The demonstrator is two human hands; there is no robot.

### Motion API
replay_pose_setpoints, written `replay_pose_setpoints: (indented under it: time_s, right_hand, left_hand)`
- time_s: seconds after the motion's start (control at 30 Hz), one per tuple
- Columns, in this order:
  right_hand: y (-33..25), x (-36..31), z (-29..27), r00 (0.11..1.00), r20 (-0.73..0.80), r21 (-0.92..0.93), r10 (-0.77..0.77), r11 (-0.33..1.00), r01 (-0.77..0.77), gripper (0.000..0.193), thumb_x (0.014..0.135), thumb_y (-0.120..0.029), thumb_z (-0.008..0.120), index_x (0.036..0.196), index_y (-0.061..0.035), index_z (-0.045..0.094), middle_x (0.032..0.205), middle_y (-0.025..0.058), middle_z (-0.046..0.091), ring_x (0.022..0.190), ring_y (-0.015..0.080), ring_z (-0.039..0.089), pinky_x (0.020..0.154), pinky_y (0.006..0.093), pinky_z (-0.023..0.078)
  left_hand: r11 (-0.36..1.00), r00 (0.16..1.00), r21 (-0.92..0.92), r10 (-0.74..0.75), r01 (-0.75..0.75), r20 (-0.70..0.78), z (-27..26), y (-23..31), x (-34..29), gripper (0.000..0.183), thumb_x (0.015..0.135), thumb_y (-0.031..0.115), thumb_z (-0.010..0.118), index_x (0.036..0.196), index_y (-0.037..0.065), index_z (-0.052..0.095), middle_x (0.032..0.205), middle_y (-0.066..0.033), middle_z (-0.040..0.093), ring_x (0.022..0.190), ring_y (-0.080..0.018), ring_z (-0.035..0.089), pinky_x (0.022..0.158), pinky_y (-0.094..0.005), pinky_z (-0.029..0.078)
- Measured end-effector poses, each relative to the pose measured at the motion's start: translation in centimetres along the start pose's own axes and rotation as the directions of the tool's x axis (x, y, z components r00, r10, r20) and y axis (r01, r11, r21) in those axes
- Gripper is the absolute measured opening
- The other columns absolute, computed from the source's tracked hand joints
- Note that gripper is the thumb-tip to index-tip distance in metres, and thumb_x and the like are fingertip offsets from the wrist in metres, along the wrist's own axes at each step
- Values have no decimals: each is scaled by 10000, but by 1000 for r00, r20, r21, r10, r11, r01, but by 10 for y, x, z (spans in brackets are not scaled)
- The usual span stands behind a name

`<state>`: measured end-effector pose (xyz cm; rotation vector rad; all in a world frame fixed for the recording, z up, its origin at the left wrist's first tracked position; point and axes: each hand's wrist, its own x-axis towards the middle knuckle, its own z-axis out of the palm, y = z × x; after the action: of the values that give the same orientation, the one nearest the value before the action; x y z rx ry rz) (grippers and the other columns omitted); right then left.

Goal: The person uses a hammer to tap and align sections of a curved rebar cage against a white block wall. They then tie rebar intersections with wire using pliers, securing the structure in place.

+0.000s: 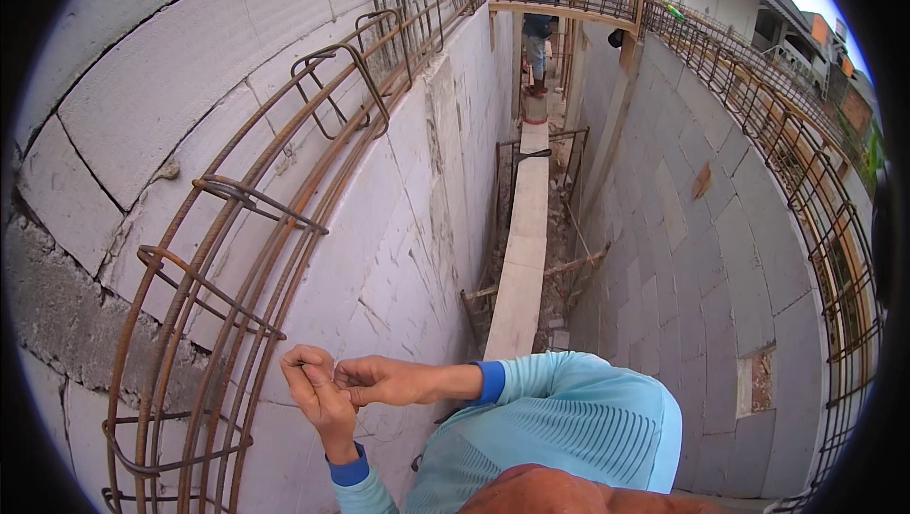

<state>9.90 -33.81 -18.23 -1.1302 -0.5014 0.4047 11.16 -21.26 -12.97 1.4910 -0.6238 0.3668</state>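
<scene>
My left hand is raised beside the rebar cage on top of the left wall, its fingers pinched together. Reaching across from the right, my right hand meets it, thumb and fingers closed against the left fingers. A small dark bit shows at the left fingertips, too small to name; whatever else lies between the fingers is hidden. The cage has long rusty bars with bent stirrups around them, several spaced along its length. Both hands are apart from the bars, just right of a stirrup's end.
A narrow plank runs along the deep gap between the left block wall and the right block wall. Another person stands farther along it. A second rebar cage tops the right wall. Wooden poles cross below.
</scene>
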Motion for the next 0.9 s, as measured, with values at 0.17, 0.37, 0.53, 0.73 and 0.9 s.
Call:
replay_pose_setpoints:
  time_s: [0.17,0.37,0.53,0.73,0.9]
  right_hand:
    - [-6,0,3,996,-85,-28,1,1000,-3,233,1092,-286,482,1033,-73,556,776,-21,478,703,98,450,633,277,408]
    - [-20,-4,1,998,-37,-109,-44,993,40,341,1111,-347,426,981,-75,584,690,-65,360,607,61,319,541,249,306]
    - [-24,-2,-3,972,206,127,111,982,-139,357,1111,-372,428,981,-85,596,663,-79,318,580,53,268,516,246,249]
    - [-3,-11,-5,962,263,50,67,995,-83,366,1119,-368,408,991,-77,591,662,-69,311,574,70,275,515,249,250]
    - [5,-11,-23,941,230,-649,-247,682,337,253,1086,-231,460,1003,-23,578,732,82,522,629,250,527,547,372,413]
  left_hand:
    - [998,999,64,18,-16,-40,-2,-2,1,257,1118,306,387,993,87,432,855,-16,403,754,-107,371,704,-287,344]
    - [985,986,-37,-169,168,-5,-23,0,-3,285,1091,285,481,1064,13,560,876,-37,542,728,-91,424,645,-244,379]
    - [857,963,-463,-127,228,238,-47,-11,-10,231,1055,229,581,1004,7,617,851,-21,555,649,-48,424,483,-172,374]
    - [549,964,-834,-246,51,-103,-64,-15,-9,186,1064,154,544,935,27,587,777,-9,471,587,-28,437,435,-126,382]
    - [907,938,-410,-224,101,-263,-41,-5,-13,256,1070,182,552,871,27,594,753,-8,514,566,-30,417,444,-152,349]
